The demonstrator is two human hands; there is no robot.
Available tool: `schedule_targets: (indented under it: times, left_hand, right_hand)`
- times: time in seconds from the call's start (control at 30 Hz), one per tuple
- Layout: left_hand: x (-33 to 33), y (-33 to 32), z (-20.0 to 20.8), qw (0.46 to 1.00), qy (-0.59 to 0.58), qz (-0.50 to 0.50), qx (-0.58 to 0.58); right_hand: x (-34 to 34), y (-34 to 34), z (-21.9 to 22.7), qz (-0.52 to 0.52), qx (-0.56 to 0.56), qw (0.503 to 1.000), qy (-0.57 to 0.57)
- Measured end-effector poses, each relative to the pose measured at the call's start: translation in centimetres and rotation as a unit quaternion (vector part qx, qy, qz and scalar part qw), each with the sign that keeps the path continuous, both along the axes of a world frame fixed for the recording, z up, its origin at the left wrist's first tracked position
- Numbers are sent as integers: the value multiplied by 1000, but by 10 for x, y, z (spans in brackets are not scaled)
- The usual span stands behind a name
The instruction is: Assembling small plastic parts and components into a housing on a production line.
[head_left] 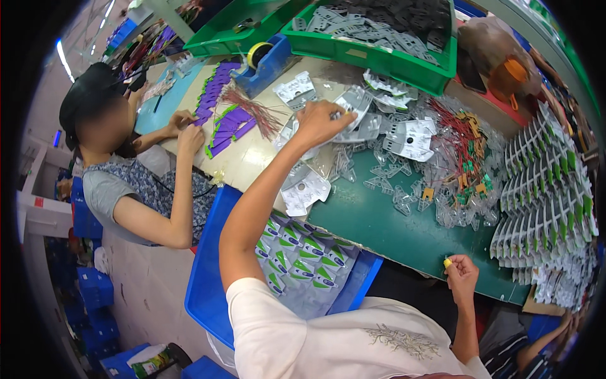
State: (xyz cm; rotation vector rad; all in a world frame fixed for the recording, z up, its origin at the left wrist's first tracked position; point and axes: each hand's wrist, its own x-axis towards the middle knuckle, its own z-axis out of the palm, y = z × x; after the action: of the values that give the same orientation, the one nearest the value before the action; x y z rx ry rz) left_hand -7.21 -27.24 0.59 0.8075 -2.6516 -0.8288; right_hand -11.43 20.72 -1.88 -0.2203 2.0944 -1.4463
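Note:
My left hand reaches across the bench, its fingers closed on a grey-and-white plastic shell in a loose pile. More such shells lie around it, among them a white one to its right and another white one nearer me. Low over the bench's front edge, my right hand pinches a small yellow piece; the rest of that piece is hidden in the fingers. Clear plastic parts and red wires with small green and orange boards lie between the hands.
Green bins stand at the back, one full of grey parts. A blue tape dispenser is beyond my left hand. Stacked grey-green shells rise at right. A blue crate holds bagged parts below. At left, a co-worker handles purple-green pieces.

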Motion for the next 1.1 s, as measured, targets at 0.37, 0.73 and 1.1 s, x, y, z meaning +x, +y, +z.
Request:
schedule_targets:
  times: [0.37,0.73,1.1]
  left_hand:
    - [-11,74,11,950,226,-168,-138]
    - [-23,148,14,941,236,-157,-185]
    - [97,257,15,930,140,-209,-269]
  right_hand:
    - [2,3,0,17,-32,999,-16]
    - [-12,11,36,28,-219,966,-134]
    - [-24,41,59,97,-110,989,37]
